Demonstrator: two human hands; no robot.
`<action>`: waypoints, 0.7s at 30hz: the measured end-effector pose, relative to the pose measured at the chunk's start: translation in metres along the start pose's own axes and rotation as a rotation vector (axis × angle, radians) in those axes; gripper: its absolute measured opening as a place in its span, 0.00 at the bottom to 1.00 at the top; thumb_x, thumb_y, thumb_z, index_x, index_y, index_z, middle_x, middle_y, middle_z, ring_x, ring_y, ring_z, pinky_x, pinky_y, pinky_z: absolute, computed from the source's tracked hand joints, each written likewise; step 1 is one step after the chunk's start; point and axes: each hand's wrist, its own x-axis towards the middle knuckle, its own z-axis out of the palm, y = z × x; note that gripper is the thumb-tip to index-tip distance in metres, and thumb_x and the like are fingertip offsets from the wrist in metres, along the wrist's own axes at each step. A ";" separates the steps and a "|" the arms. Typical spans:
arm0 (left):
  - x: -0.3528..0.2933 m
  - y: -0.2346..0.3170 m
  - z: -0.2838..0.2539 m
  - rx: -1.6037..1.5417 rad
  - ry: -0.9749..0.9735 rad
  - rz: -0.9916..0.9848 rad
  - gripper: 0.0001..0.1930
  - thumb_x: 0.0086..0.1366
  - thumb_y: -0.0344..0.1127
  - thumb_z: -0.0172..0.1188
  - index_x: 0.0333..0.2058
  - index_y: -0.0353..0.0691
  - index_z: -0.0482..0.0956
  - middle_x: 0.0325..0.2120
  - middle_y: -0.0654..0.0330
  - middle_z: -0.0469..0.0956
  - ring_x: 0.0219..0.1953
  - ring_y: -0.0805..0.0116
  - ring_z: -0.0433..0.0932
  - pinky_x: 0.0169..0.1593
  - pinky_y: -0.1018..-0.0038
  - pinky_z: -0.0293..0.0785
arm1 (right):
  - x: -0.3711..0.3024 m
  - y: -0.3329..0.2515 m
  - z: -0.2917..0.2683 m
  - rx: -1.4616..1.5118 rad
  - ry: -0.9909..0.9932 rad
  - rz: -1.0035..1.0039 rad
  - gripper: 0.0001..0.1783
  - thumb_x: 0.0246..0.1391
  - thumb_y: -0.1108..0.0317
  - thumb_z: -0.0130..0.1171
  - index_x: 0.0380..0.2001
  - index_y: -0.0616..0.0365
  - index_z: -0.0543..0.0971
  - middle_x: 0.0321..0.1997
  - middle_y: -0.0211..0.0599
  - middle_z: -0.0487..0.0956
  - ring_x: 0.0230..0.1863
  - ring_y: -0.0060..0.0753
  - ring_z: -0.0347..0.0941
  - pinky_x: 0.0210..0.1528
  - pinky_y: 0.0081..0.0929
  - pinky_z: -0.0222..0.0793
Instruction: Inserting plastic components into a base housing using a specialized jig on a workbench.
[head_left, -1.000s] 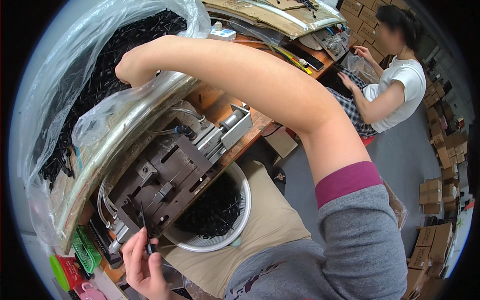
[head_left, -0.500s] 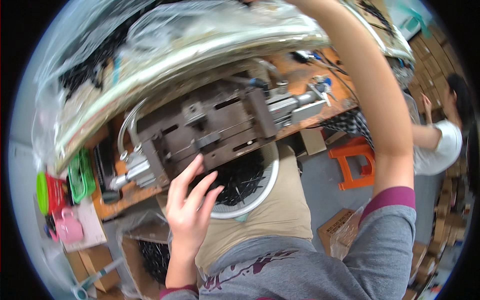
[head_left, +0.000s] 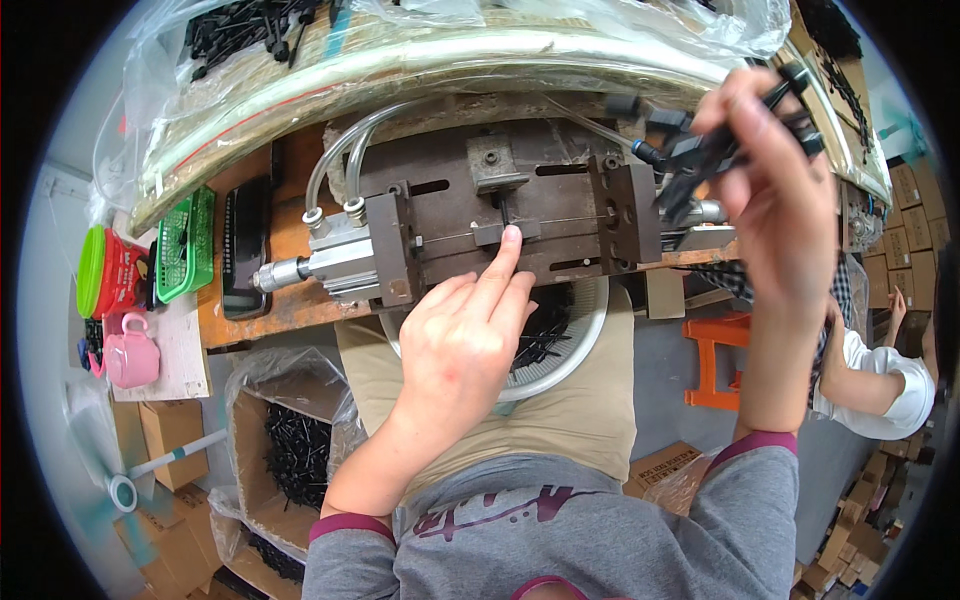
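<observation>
My left hand reaches over the front of a brown metal fixture. Its index finger is stretched out, the tip on a small dark block at the fixture's middle, and the other fingers are bent. A short black rod-like part stands just beyond that fingertip, below a grey metal bracket. Raised at the right, my right hand grips a bunch of black plastic parts, blurred by motion. A white basket with black parts sits at my lap, partly hidden by my left hand.
Pneumatic cylinders flank the fixture, the left one with clear hoses. Plastic sheeting covers a padded ledge behind. At left are a green basket, a pink cup and a box of black parts. An orange stool and another person are at right.
My left hand has moved right and forward, its fingertip now on the fixture's middle. My right hand has come back from the far ledge with black parts in it. The view has shifted.
</observation>
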 end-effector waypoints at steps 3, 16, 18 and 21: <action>0.000 0.001 0.000 0.007 -0.013 -0.038 0.14 0.46 0.31 0.73 0.33 0.39 0.84 0.49 0.57 0.82 0.25 0.65 0.81 0.31 0.75 0.77 | -0.022 0.013 0.010 0.179 -0.044 0.157 0.07 0.65 0.67 0.53 0.41 0.60 0.70 0.35 0.38 0.77 0.18 0.09 0.65 0.19 0.06 0.62; 0.003 0.002 -0.028 -0.856 -0.093 -0.271 0.27 0.50 0.20 0.72 0.52 0.34 0.80 0.48 0.51 0.81 0.37 0.68 0.84 0.39 0.76 0.81 | -0.074 0.056 0.030 0.667 -0.087 0.459 0.06 0.60 0.70 0.59 0.37 0.59 0.73 0.33 0.43 0.80 0.18 0.17 0.69 0.21 0.13 0.65; 0.001 -0.004 -0.034 -0.921 -0.142 -0.231 0.23 0.49 0.20 0.72 0.47 0.32 0.83 0.42 0.51 0.84 0.36 0.65 0.85 0.39 0.76 0.81 | -0.073 0.057 0.032 0.719 -0.159 0.449 0.07 0.59 0.69 0.59 0.36 0.60 0.73 0.32 0.42 0.80 0.17 0.15 0.66 0.20 0.12 0.62; 0.000 -0.003 -0.050 -0.957 -0.168 -0.236 0.18 0.45 0.22 0.75 0.39 0.32 0.87 0.33 0.52 0.85 0.35 0.64 0.85 0.38 0.74 0.81 | -0.071 0.060 0.029 0.763 -0.139 0.370 0.07 0.58 0.69 0.59 0.36 0.60 0.73 0.32 0.43 0.79 0.16 0.12 0.63 0.18 0.10 0.59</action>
